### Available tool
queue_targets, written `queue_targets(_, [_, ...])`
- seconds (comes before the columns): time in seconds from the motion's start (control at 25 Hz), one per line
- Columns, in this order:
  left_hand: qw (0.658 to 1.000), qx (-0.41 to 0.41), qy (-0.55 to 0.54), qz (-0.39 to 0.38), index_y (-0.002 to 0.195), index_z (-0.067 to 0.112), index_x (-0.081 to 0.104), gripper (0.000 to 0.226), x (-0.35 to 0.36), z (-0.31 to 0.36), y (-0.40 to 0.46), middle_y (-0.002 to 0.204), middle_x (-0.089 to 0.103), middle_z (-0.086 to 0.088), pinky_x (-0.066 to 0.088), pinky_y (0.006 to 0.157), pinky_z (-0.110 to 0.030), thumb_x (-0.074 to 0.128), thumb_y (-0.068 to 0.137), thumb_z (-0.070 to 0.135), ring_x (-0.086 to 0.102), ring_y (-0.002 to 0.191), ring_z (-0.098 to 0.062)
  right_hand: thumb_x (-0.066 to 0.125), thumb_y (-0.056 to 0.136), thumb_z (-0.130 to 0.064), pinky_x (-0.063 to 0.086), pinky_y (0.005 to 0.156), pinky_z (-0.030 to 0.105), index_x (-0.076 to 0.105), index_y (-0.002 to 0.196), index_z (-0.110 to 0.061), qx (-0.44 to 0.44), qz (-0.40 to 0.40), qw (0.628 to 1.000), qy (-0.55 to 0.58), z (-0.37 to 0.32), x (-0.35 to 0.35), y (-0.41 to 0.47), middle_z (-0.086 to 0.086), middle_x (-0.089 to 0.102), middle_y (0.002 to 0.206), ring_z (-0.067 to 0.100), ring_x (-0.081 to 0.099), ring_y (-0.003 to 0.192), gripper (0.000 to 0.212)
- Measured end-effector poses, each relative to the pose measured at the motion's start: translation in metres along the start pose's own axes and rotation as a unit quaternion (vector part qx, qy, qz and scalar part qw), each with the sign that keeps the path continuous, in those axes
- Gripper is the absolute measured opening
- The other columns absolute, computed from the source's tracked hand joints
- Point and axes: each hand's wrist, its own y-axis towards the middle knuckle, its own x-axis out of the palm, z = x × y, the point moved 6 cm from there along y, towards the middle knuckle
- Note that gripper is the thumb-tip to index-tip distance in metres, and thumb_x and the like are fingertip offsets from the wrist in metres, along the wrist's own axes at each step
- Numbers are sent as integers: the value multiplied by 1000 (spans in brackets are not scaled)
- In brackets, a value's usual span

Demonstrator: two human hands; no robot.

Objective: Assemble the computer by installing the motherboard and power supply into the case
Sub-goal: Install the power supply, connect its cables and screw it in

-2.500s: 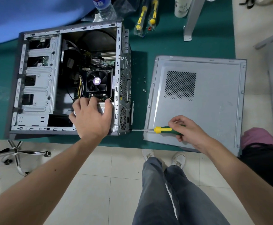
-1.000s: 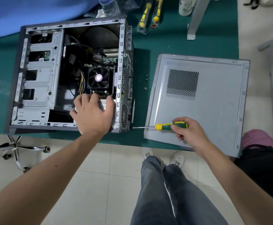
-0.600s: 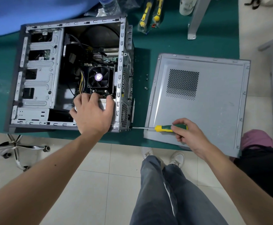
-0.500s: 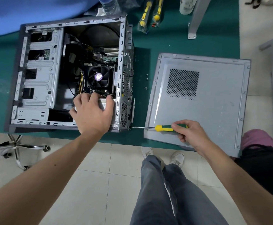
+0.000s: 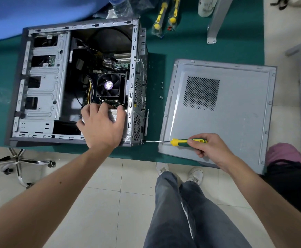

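Case (image 5: 44, 83), an open box of perforated grey sheet steel, lies at the bench's (image 5: 196, 49) near edge. Left hand (image 5: 101, 126) curls over the silver power supply (image 5: 114, 114), mostly hiding it. Right hand (image 5: 210, 146) grips the screwdriver (image 5: 180, 141), tip at the case's rear corner.

Case (image 5: 44, 83) on the table (image 5: 191, 51), at its left part, open side up, near the front edge. Motherboard (image 5: 117, 64) and fan (image 5: 108, 85) inside the case, toward its right wall. Side panel (image 5: 235, 122) flat to the right of the case, overhanging the front edge. Loose screws (image 5: 161, 90) between case and panel. Bagged tools (image 5: 165, 17) behind, near the back edge.
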Motion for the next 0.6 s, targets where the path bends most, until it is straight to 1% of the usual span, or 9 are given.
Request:
queue_targets(0.12, [1000, 0, 1, 0, 74, 21, 45, 44, 0, -1, -1, 110, 56, -4, 31, 96, -50, 33, 89, 62, 38, 124, -28, 64, 93, -36, 26, 40, 21, 69, 92, 3, 61, -30, 997, 25, 6, 7, -3, 10, 57, 64, 13, 32, 44, 39])
queue_targets(0.2, [1000, -2, 1, 1, 74, 21, 45, 44, 0, -1, -1, 111, 56, -4, 31, 96, -51, 33, 89, 62, 38, 124, -28, 58, 95, -45, 23, 38, 20, 69, 84, 2, 102, -31, 994, 21, 12, 8, -6, 8, 54, 60, 12, 29, 41, 49])
queue_targets(0.24, [1000, 0, 1, 1, 74, 22, 45, 45, 0, 0, 0, 110, 56, -4, 31, 96, -50, 33, 89, 62, 38, 124, -28, 56, 95, -46, 24, 38, 20, 69, 81, 1, 100, -30, 994, 13, 13, 8, -8, 7, 53, 58, 12, 30, 40, 51])
queue_targets(0.32, [1000, 2, 1, -1, 75, 21, 46, 45, 1, 1, 0, 110, 55, -4, 31, 96, -51, 33, 89, 62, 38, 124, -27, 59, 95, -44, 28, 40, 21, 66, 79, -5, 64, -28, 998, 11, 9, 7, -11, 5, 53, 57, 13, 34, 43, 43])
queue_targets(0.36, [1000, 1, 2, -1, 75, 21, 46, 45, 1, 1, 2, 111, 55, -4, 31, 96, -51, 33, 89, 62, 38, 125, -27, 62, 94, -39, 32, 43, 22, 66, 82, -8, 36, -30, 999, 4, 3, 6, -11, 4, 54, 60, 13, 38, 46, 34])
queue_targets(0.44, [1000, -5, 5, -2, 76, 22, 46, 44, 1, -2, 1, 110, 56, -5, 31, 96, -51, 33, 89, 62, 38, 125, -27, 70, 90, -23, 42, 54, 21, 68, 92, -15, -40, -30, 997, -52, -8, 5, -11, 0, 60, 72, 12, 49, 58, 9])
queue_targets(0.48, [1000, -5, 6, -1, 75, 22, 45, 44, 0, -2, 0, 110, 56, -5, 31, 96, -51, 33, 89, 62, 38, 124, -27, 73, 88, -16, 45, 62, 20, 68, 95, -18, -80, -27, 993, -85, -14, 5, -10, -2, 63, 81, 10, 54, 66, 10])
queue_targets(0.52, [1000, -4, 5, 0, 75, 22, 45, 43, 0, -2, -1, 110, 56, -5, 31, 96, -51, 33, 89, 62, 38, 124, -27, 75, 85, -12, 45, 68, 19, 68, 96, -20, -109, -23, 988, -108, -17, 4, -8, -4, 65, 88, 9, 56, 74, 16])
queue_targets(0.6, [1000, -2, 4, 2, 77, 22, 46, 43, 0, -1, 0, 111, 56, -5, 31, 96, -50, 33, 89, 62, 37, 125, -27, 77, 83, -13, 45, 71, 21, 69, 96, -24, -116, -10, 986, -122, -19, 2, -2, -4, 67, 93, 9, 57, 80, 18])
